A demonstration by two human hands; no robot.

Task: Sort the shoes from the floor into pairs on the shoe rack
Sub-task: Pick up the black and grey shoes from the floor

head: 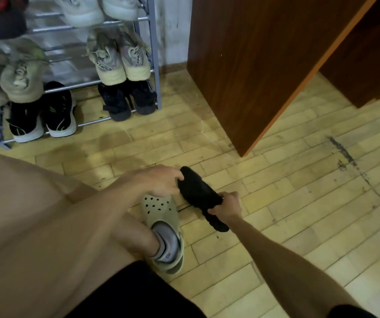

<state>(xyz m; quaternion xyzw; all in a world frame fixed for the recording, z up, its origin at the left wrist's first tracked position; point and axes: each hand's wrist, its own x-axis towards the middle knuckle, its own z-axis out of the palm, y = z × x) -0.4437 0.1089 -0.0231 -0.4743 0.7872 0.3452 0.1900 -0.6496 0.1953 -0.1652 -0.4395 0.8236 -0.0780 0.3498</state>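
Note:
A black shoe (198,193) hangs just above the floor in front of me, toe pointing up and left. My left hand (159,180) grips its toe end, and my right hand (226,206) grips its heel part. The metal shoe rack (155,53) stands at the upper left. On its bottom shelf sit black-and-white sneakers (43,115) and dark shoes (127,99). Beige sneakers (120,58) and pale olive sneakers (12,74) fill the shelf above, and white sneakers (99,9) sit on the shelf over those.
My foot in a beige clog (163,214) with a grey sock rests on the yellow tiled floor (299,191), right under the black shoe. A brown wooden cabinet (264,65) stands to the right of the rack. A dark red-and-black item (0,17) sits at the rack's top left.

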